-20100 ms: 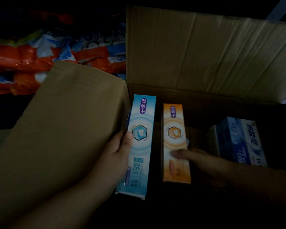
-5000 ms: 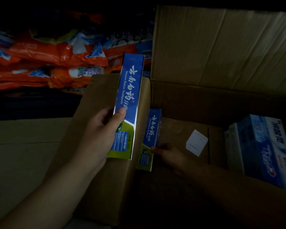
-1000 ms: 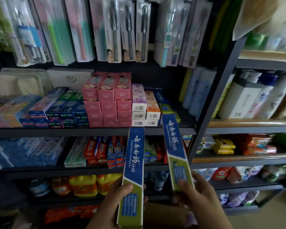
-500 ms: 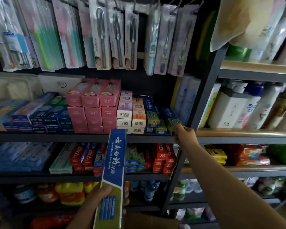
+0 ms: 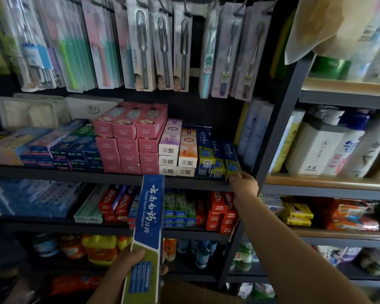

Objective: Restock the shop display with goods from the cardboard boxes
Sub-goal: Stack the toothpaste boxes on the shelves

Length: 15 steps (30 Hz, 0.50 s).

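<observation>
Blue toothpaste box (image 5: 147, 235) was gripped upright by the left hand (image 5: 127, 266); a shelved box (image 5: 231, 162) was pinched by the right hand (image 5: 244, 185).

**Blue, Green and Pink Along the Shelf**

The toothpaste box (image 5: 145, 238) in the left hand (image 5: 127, 266) is royal blue above with white script, olive-green below with pale blue bars. At two o'clock from it, the shelved box (image 5: 232, 160) touched by the right hand (image 5: 244, 185) shows the same blue and green. At eleven o'clock, stacked cartons (image 5: 130, 139) are pink. The shelf frame (image 5: 279, 119) is dark grey. Lower cartons (image 5: 222, 211) are red with white lettering.
</observation>
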Motion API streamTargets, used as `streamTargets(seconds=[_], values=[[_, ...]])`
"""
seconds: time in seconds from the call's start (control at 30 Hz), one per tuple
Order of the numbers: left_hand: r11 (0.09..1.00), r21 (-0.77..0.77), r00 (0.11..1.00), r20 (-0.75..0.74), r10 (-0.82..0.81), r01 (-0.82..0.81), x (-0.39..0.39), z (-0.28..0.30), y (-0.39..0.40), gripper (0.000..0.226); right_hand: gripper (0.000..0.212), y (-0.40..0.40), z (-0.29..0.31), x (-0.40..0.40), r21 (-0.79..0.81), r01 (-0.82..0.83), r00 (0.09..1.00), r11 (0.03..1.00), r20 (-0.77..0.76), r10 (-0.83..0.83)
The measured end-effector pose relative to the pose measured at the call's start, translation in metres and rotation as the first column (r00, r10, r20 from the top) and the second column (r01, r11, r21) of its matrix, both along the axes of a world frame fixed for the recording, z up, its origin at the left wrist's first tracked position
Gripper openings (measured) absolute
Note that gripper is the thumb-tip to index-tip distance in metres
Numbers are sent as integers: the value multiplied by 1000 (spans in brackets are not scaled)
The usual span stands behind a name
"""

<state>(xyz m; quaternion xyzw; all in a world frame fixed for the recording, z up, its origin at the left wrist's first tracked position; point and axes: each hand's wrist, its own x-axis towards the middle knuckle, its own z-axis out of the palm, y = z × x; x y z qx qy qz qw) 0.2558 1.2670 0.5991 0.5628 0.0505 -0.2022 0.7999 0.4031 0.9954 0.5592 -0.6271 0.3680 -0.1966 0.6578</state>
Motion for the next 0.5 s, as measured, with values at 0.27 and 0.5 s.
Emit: streamTargets(seconds=[0.27,0.5], values=[[998,46,995,-97,37,-32,0,-21,-2,71,50,24,19,-57,-89,-222,975,971,-4,222],[999,22,997,-76,-22,24,-5,-31,-17,84,24,117,34,-199,-34,-822,556,569,-267,787]])
